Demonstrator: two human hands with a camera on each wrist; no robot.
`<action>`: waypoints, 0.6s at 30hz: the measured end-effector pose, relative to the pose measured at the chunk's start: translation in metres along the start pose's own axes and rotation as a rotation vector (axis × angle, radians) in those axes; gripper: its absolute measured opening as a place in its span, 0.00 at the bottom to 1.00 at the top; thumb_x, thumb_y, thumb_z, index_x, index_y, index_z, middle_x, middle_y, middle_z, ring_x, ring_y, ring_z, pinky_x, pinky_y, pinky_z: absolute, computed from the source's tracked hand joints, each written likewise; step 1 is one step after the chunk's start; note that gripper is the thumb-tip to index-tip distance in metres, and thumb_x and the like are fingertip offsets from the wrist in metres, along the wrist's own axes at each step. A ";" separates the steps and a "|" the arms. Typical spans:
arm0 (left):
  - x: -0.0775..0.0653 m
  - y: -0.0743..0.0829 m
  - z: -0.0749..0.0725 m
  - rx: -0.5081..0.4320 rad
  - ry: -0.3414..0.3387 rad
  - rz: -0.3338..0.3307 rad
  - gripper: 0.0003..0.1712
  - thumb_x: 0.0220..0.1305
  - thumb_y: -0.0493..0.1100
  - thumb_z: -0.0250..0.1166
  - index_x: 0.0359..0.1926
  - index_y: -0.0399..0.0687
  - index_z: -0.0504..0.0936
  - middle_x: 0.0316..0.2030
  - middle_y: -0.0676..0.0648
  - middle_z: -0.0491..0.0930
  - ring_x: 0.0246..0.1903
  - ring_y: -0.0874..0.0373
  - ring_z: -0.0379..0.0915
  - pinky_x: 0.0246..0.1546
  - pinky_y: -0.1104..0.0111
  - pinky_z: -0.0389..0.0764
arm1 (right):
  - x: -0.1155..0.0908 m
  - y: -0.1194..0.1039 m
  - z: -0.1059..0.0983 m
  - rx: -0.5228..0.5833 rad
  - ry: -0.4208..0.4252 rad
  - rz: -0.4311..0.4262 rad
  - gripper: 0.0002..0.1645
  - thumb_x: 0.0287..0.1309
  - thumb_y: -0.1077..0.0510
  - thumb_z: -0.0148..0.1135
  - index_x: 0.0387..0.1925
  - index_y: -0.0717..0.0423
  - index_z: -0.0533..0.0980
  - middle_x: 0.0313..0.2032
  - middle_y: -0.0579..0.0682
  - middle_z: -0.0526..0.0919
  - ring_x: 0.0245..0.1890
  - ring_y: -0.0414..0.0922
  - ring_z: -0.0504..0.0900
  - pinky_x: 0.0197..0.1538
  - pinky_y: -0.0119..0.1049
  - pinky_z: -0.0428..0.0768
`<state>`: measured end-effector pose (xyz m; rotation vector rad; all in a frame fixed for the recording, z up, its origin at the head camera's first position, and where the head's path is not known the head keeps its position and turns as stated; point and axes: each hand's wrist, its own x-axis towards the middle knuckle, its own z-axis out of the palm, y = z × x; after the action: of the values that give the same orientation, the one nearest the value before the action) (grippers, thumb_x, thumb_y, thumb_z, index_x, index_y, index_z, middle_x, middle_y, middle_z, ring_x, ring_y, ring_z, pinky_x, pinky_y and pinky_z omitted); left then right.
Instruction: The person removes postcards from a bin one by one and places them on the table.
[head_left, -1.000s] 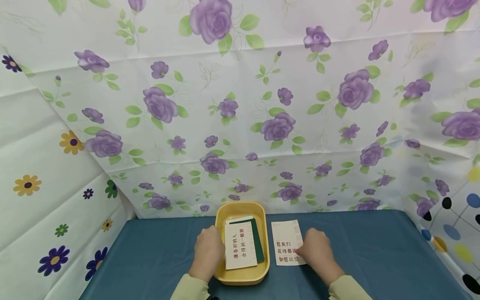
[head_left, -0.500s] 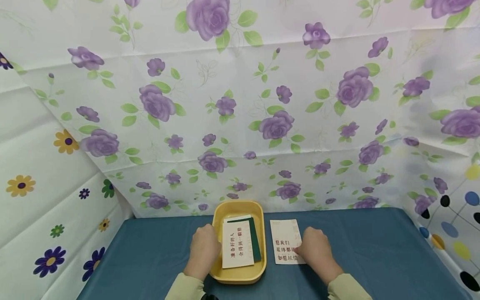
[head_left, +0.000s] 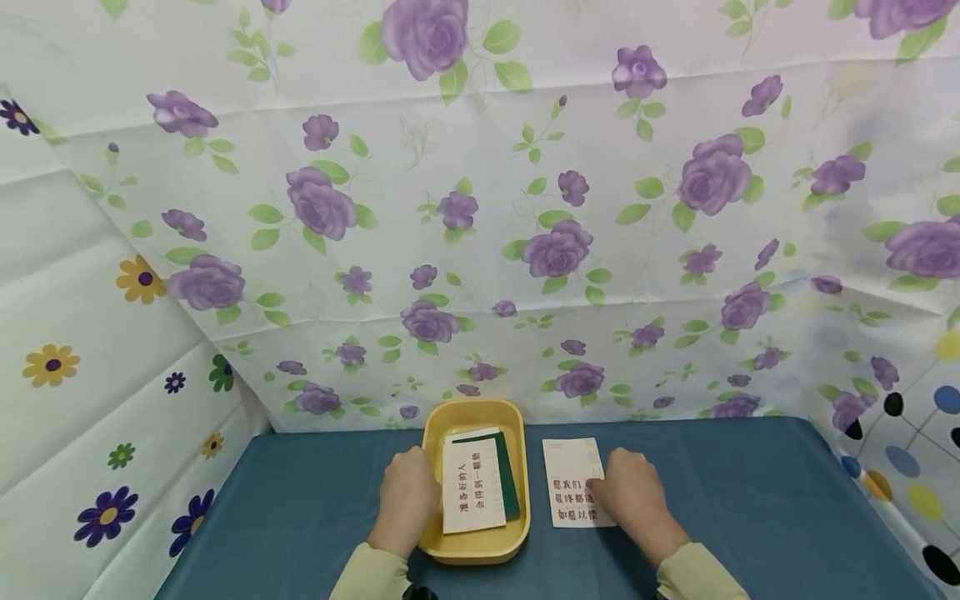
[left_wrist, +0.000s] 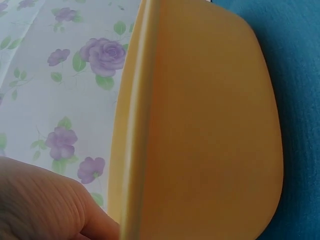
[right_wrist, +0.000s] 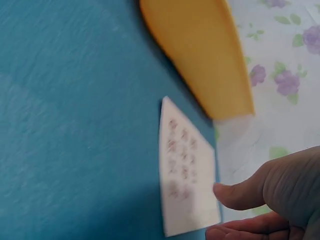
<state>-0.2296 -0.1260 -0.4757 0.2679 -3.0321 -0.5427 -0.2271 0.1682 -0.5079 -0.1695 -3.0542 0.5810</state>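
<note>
My left hand (head_left: 407,503) grips the left rim of a yellow plastic tray (head_left: 525,467), its thumb over the edge in the left wrist view. Inside the tray lie several stacked cards, a white card (head_left: 474,487) with red writing on top and a dark green card (head_left: 508,475) beneath. Right of the tray, another white card (head_left: 572,458) with red writing lies on the table. My right hand (head_left: 637,500) is over that card's right edge. In the right wrist view its thumb (right_wrist: 232,196) meets the edge, while the fingers stand apart from the thumb.
A blue-green cloth (head_left: 750,483) covers the table. White sheeting with purple roses (head_left: 558,250) rises behind it, and a flower-patterned sheet (head_left: 52,433) hangs at the left. The tray stands near the back sheeting.
The tray has shifted slightly left with my left hand. My right thumb has moved a little up the loose card, uncovering more writing. That card stays about where it was.
</note>
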 end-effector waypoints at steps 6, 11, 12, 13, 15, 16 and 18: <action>-0.001 0.001 0.001 0.002 0.016 0.013 0.07 0.54 0.33 0.64 0.33 0.34 0.76 0.21 0.43 0.73 0.18 0.53 0.74 0.14 0.66 0.73 | -0.003 -0.029 -0.016 0.065 0.062 -0.083 0.22 0.53 0.49 0.64 0.12 0.52 0.67 0.10 0.46 0.62 0.09 0.41 0.62 0.14 0.34 0.59; 0.000 0.002 0.001 0.012 0.001 0.012 0.06 0.55 0.33 0.63 0.34 0.34 0.76 0.21 0.43 0.73 0.19 0.53 0.74 0.15 0.66 0.73 | 0.001 -0.063 -0.025 0.085 0.074 -0.138 0.16 0.53 0.49 0.65 0.32 0.58 0.76 0.22 0.51 0.74 0.18 0.43 0.73 0.20 0.37 0.71; 0.000 0.002 0.001 0.014 -0.002 0.012 0.06 0.55 0.33 0.63 0.34 0.34 0.76 0.22 0.43 0.73 0.19 0.53 0.74 0.15 0.65 0.73 | 0.002 -0.070 -0.025 0.089 0.082 -0.153 0.19 0.53 0.49 0.65 0.37 0.61 0.77 0.26 0.53 0.77 0.21 0.44 0.75 0.23 0.38 0.73; 0.000 0.002 0.001 0.012 -0.003 0.014 0.06 0.55 0.33 0.63 0.34 0.34 0.76 0.21 0.43 0.73 0.19 0.53 0.74 0.15 0.65 0.73 | 0.002 -0.076 -0.024 0.086 0.090 -0.170 0.22 0.52 0.48 0.65 0.41 0.62 0.76 0.30 0.54 0.78 0.24 0.45 0.76 0.25 0.39 0.75; -0.001 0.002 0.002 0.013 0.000 0.022 0.05 0.55 0.33 0.63 0.33 0.34 0.76 0.21 0.43 0.72 0.19 0.53 0.73 0.15 0.66 0.72 | 0.001 -0.090 -0.021 0.077 0.105 -0.204 0.25 0.52 0.47 0.66 0.44 0.63 0.76 0.34 0.55 0.78 0.28 0.46 0.77 0.28 0.39 0.76; -0.002 0.002 0.002 0.013 0.004 0.026 0.05 0.55 0.32 0.62 0.33 0.34 0.76 0.21 0.43 0.72 0.19 0.53 0.73 0.15 0.66 0.72 | 0.000 -0.096 -0.019 0.080 0.107 -0.216 0.26 0.51 0.47 0.66 0.43 0.63 0.76 0.35 0.55 0.78 0.29 0.46 0.78 0.29 0.38 0.76; -0.002 0.002 0.001 0.013 0.011 0.034 0.04 0.56 0.31 0.62 0.33 0.34 0.75 0.20 0.44 0.71 0.18 0.53 0.73 0.14 0.66 0.71 | -0.001 -0.109 -0.014 0.080 0.105 -0.251 0.25 0.50 0.46 0.67 0.42 0.62 0.76 0.31 0.53 0.77 0.29 0.46 0.77 0.28 0.37 0.76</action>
<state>-0.2279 -0.1234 -0.4765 0.2183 -3.0248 -0.5180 -0.2364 0.0722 -0.4552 0.1765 -2.8823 0.6516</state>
